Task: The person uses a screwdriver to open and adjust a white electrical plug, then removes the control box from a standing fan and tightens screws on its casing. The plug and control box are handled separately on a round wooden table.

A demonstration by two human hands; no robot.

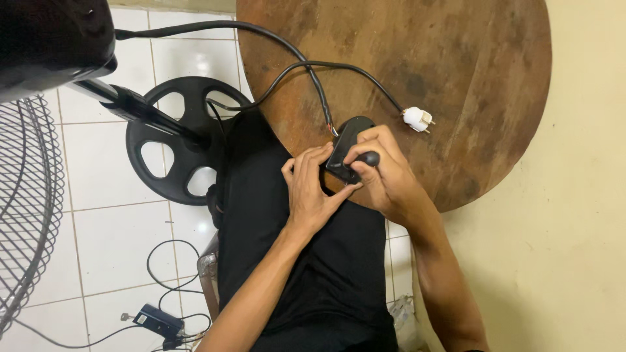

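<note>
Both hands close on a black plastic part [345, 146] at the near edge of a round wooden table [456, 65]. The left hand [310, 189] steadies its near end. The right hand [385, 173] clamps a dark tool handle [369, 158] against it; the part's long axis runs away from the body.

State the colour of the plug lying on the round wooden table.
White, seen clearly in the head view: the plug lies on the table.
</note>
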